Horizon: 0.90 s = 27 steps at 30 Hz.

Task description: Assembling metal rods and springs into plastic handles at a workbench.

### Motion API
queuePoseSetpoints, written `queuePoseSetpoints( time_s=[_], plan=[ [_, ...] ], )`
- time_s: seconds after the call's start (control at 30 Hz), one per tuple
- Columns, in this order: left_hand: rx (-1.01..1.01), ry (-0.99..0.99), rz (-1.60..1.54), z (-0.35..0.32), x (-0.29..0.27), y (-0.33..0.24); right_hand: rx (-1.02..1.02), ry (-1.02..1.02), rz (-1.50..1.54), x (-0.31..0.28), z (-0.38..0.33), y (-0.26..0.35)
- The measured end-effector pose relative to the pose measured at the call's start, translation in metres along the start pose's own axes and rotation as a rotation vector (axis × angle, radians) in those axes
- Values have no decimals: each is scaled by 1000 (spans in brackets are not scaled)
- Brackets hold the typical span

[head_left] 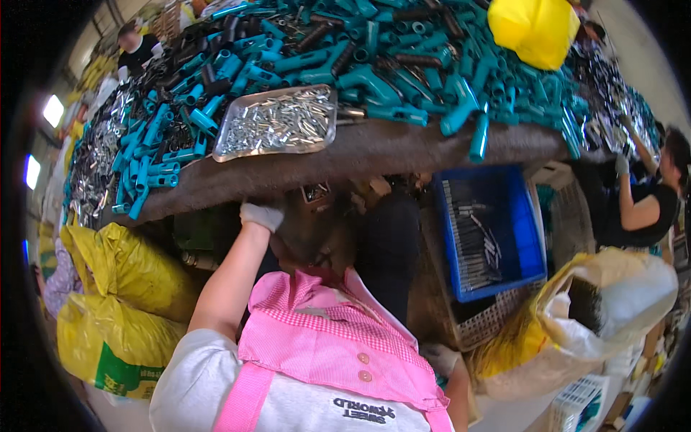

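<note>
My left hand [262, 216], in a pale glove, is at the front edge of the dark-covered table [374, 147]. Its fingers are turned away from view, and I cannot make out anything in them. My right hand [440, 358], also gloved, is low beside my pink apron [324, 345]. The apron partly hides it, and a bit of teal shows close by. On the table edge rests a metal tray [288, 150] full of small silver parts [281, 119]. Teal plastic tool housings [374, 86] lie heaped behind and around it, with dark cylindrical pieces among them.
A blue crate [540, 248] right of my legs holds several slim metal pieces. An open woven sack [533, 371] stands at the right, yellow sacks [122, 317] at the left. A yellow object [536, 32] tops the heap. Other people work at far left and right [648, 209].
</note>
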State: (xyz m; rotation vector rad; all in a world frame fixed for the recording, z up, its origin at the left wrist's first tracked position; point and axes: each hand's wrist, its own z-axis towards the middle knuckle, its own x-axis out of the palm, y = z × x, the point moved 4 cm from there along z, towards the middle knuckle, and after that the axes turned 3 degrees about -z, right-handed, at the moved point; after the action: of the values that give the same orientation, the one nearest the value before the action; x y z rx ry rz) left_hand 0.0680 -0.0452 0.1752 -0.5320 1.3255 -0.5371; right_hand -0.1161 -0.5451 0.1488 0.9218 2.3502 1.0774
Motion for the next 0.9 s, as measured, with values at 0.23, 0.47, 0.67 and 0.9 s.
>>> queuePoseSetpoints(
  time_s=[0.23, 0.47, 0.67, 0.9],
  plan=[
    [-743, 368, -1508, -36, -3, -113, -713, -414, -303, -61, 97, 293],
    [-233, 288, -1064, -9, -69, -140, -681, -838, -1291, -69, 246, 434],
    [-151, 238, -1155, -8, -93, -131, -562, -737, -1419, -68, 237, 452],
    [-238, 186, -1743, 22, -78, -148, -1073, -823, -754, -24, 165, 478]
  ],
)
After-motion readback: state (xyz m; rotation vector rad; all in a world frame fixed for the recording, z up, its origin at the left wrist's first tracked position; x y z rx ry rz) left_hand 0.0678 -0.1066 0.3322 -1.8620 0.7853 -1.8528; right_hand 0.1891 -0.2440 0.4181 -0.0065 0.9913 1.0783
